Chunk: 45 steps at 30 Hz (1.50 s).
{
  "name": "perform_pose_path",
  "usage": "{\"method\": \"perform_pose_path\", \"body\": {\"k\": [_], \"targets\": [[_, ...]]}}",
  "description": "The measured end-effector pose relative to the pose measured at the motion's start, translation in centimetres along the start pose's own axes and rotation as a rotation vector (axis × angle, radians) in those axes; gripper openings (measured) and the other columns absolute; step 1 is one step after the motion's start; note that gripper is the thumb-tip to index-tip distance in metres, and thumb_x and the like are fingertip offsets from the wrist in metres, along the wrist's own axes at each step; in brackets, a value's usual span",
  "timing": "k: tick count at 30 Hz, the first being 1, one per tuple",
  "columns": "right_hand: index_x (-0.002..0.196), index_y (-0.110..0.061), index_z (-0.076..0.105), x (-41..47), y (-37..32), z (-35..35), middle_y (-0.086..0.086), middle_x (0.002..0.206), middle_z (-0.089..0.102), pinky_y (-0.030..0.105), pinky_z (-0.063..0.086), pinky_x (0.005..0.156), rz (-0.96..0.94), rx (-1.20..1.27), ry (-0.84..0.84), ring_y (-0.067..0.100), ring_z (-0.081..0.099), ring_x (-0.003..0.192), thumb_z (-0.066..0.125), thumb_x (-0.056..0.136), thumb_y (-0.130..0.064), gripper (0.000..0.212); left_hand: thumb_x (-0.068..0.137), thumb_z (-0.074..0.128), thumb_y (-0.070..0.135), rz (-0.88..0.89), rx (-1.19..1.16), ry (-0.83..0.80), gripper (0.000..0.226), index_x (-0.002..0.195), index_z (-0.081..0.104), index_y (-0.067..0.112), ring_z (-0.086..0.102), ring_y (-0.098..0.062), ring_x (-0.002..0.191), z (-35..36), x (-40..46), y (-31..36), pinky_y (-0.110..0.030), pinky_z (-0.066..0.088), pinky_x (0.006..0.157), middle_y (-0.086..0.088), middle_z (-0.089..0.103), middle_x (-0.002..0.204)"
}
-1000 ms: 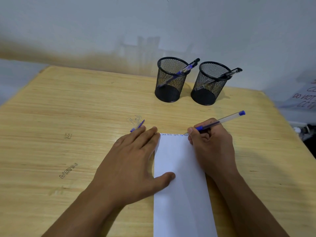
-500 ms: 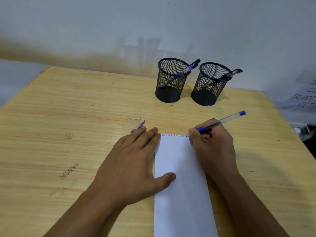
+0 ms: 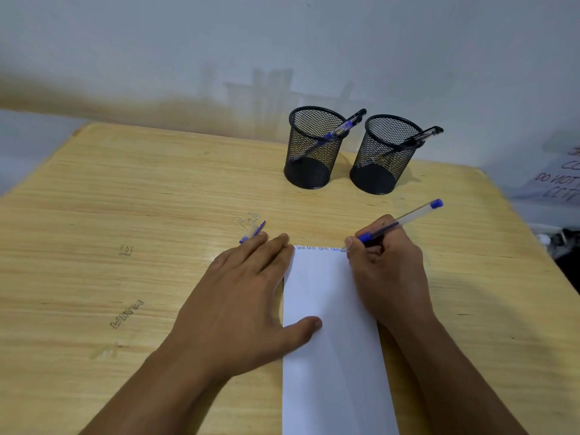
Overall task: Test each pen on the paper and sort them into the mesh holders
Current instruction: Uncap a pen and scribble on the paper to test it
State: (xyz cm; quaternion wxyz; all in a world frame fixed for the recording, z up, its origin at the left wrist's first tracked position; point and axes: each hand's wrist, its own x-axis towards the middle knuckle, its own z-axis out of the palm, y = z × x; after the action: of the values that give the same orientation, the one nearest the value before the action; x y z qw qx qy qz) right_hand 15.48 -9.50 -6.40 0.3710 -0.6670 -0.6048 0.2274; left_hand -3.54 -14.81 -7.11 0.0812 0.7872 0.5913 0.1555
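A folded white paper [image 3: 332, 340] lies on the wooden table [image 3: 157, 199], with small blue writing along its top edge. My right hand [image 3: 386, 271] grips a clear pen with a blue end [image 3: 411, 215], its tip touching the paper's top right corner. My left hand [image 3: 241, 296] lies flat, fingers straight, pressing the paper's left edge with the thumb on the sheet. A blue pen cap [image 3: 252, 232] peeks out beyond my left fingertips. Two black mesh holders stand at the back: the left holder [image 3: 310, 152] holds a blue pen [image 3: 342, 128], the right holder [image 3: 381, 158] a dark pen [image 3: 420, 136].
The wall rises just behind the holders. Pen doodles mark the tabletop to the left. A sheet with handwritten letters [image 3: 561, 177] and dark items sit beyond the table's right edge.
The pen tip has crept slightly right along the paper's top edge, adding more blue writing. My left hand has stayed put.
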Motion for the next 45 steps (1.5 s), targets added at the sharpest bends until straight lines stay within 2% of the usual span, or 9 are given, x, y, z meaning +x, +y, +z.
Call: {"method": "perform_pose_path", "body": {"k": [6, 17, 22, 26, 29, 33, 38, 41, 45], "targets": [[0.086, -0.017, 0.056, 0.0, 0.1, -0.2, -0.013, 0.069, 0.059, 0.012, 0.043, 0.057, -0.007, 0.004, 0.012, 0.008, 0.06, 0.064, 0.065, 0.091, -0.022, 0.011, 0.072, 0.033, 0.084, -0.004, -0.006, -0.005, 0.098, 0.154, 0.016, 0.033, -0.003, -0.003, 0.149, 0.1, -0.1, -0.1, -0.026, 0.006, 0.115, 0.02, 0.004, 0.162], [0.087, -0.017, 0.053, 0.1, 0.0, -0.1, -0.003, 0.073, 0.062, 0.017, 0.047, 0.059, 0.0, 0.036, -0.005, 0.014, 0.062, 0.067, 0.063, 0.093, -0.019, 0.011, 0.072, 0.031, 0.085, -0.004, 0.01, -0.007, 0.099, 0.155, 0.01, 0.035, -0.008, -0.001, 0.147, 0.0, -0.1, 0.1, -0.026, 0.003, 0.116, 0.023, -0.002, 0.161], [0.087, -0.023, 0.055, 0.3, 0.5, -0.7, -0.002, 0.076, 0.068, 0.021, 0.049, 0.062, 0.101, 0.246, 0.076, 0.013, 0.066, 0.071, 0.061, 0.094, -0.022, 0.008, 0.072, 0.034, 0.085, -0.012, -0.007, -0.002, 0.1, 0.154, 0.015, 0.033, -0.005, -0.001, 0.148, 0.0, -0.1, 0.1, -0.027, 0.007, 0.118, 0.022, 0.002, 0.161], [0.09, -0.019, 0.058, 0.2, 0.8, -0.7, -0.005, 0.073, 0.069, 0.007, 0.047, 0.053, 0.116, 0.303, 0.116, 0.001, 0.065, 0.067, 0.062, 0.093, -0.023, 0.006, 0.072, 0.039, 0.084, -0.017, -0.031, -0.004, 0.099, 0.154, 0.023, 0.029, 0.002, -0.004, 0.149, 0.0, 0.0, 0.1, -0.03, 0.013, 0.119, 0.018, 0.011, 0.162], [0.091, -0.018, 0.06, 0.1, 0.6, -0.8, -0.005, 0.075, 0.07, 0.009, 0.049, 0.056, 0.139, 0.375, 0.115, -0.001, 0.066, 0.067, 0.064, 0.092, -0.021, 0.005, 0.071, 0.04, 0.083, -0.004, -0.024, -0.012, 0.098, 0.152, 0.027, 0.028, 0.008, -0.005, 0.148, -0.1, -0.2, 0.1, -0.032, 0.019, 0.118, 0.017, 0.017, 0.16], [0.091, -0.018, 0.061, -0.2, 0.3, -1.0, -0.003, 0.074, 0.071, 0.011, 0.05, 0.058, 0.16, 0.445, 0.095, 0.0, 0.066, 0.065, 0.065, 0.091, -0.021, 0.005, 0.073, 0.047, 0.079, 0.006, -0.06, 0.027, 0.095, 0.151, 0.031, 0.027, 0.012, -0.002, 0.146, -0.3, -0.3, 0.1, -0.023, 0.018, 0.116, 0.018, 0.022, 0.158], [0.091, -0.017, 0.062, -0.4, 0.0, -1.2, 0.002, 0.078, 0.071, 0.026, 0.054, 0.071, 0.145, 0.49, 0.039, 0.011, 0.065, 0.071, 0.066, 0.091, -0.02, 0.005, 0.08, 0.063, 0.054, -0.126, -0.279, 0.217, 0.06, 0.135, 0.051, 0.035, 0.031, 0.008, 0.129, -0.5, -0.4, 0.4, -0.012, 0.031, 0.096, 0.031, 0.042, 0.13], [0.091, -0.015, 0.063, -0.5, -0.1, -1.6, -0.002, 0.074, 0.07, 0.028, 0.055, 0.072, 0.126, 0.522, 0.017, 0.01, 0.065, 0.069, 0.066, 0.09, -0.017, 0.004, 0.082, 0.063, 0.037, -0.223, -0.306, 0.342, 0.041, 0.122, 0.062, 0.03, 0.051, -0.004, 0.109, -0.6, 0.4, -0.3, -0.02, 0.042, 0.086, 0.023, 0.053, 0.107], [0.091, -0.018, 0.062, -0.4, -0.4, -2.0, 0.003, 0.077, 0.071, 0.038, 0.057, 0.077, 0.11, 0.555, 0.004, 0.017, 0.067, 0.071, 0.069, 0.089, -0.014, 0.008, 0.084, 0.061, 0.033, -0.357, -0.262, 0.297, 0.029, 0.11, 0.067, 0.021, 0.056, -0.019, 0.098, -1.4, 1.9, -1.9, -0.03, 0.044, 0.078, 0.008, 0.057, 0.097]]}}
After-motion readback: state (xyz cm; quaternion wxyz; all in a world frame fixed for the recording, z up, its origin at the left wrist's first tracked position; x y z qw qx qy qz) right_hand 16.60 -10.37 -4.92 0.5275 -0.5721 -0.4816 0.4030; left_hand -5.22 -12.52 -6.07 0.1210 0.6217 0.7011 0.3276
